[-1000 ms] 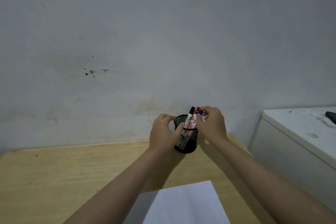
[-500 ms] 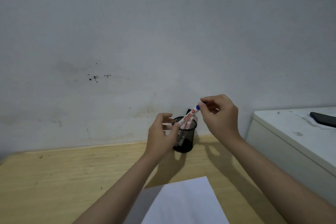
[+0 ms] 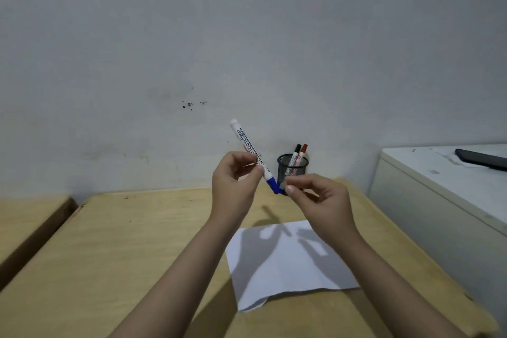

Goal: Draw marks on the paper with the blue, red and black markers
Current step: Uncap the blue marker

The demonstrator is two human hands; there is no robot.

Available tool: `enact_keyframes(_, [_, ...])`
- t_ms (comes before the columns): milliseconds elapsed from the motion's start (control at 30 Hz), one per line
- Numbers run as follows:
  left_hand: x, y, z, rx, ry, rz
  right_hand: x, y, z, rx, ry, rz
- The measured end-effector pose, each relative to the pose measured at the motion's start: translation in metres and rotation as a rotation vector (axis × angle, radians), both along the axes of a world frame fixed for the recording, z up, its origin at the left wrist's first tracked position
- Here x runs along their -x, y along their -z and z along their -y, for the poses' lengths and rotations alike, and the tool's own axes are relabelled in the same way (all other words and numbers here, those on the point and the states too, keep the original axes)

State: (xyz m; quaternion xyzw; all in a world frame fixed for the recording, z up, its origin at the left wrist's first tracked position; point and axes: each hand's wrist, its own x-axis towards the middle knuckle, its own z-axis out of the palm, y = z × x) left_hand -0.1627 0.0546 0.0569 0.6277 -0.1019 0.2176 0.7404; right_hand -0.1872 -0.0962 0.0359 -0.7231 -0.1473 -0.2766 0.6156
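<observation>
My left hand [image 3: 234,184] grips the white barrel of the blue marker [image 3: 248,147], which tilts up and to the left above the table. My right hand [image 3: 315,200] pinches the marker's blue cap [image 3: 275,186] at its lower end. The black marker [image 3: 295,155] and the red marker [image 3: 301,155] stand in a black mesh pen cup [image 3: 292,170] by the wall, just behind my hands. A white sheet of paper [image 3: 288,261] lies on the wooden table below my forearms, its near left corner curled.
The wooden table [image 3: 123,241] meets the grey wall at the back. A second wooden surface [image 3: 24,217] sits to the left across a gap. A white cabinet [image 3: 439,200] stands on the right with a dark phone [image 3: 480,159] on top.
My right hand drew the blue marker out of the pen cup. My left hand let go of the cup and took the marker's barrel. Both hands moved back toward me, above the paper.
</observation>
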Motion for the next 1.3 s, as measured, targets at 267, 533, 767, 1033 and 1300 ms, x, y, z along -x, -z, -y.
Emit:
enact_keyframes(267, [0.054,0.015,-0.010,-0.435,-0.079,0.086,0.028,-0.012,-0.025,-0.203,0.014,-0.147])
enact_keyframes(533, [0.077,0.031,-0.020,-0.601,-0.025,0.059,0.040,0.000,-0.029,-0.329,-0.005,-0.169])
enact_keyframes(767, [0.088,0.050,-0.024,-0.549,-0.075,0.010,0.052,0.020,-0.029,-0.485,-0.087,-0.252])
enact_keyframes(1033, [0.096,0.052,-0.019,-0.577,-0.102,0.080,0.057,0.033,-0.036,-0.375,-0.052,-0.328])
enact_keyframes(1300, [0.094,0.050,-0.022,-0.350,0.078,-0.118,0.059,0.030,-0.031,-0.346,-0.097,-0.254])
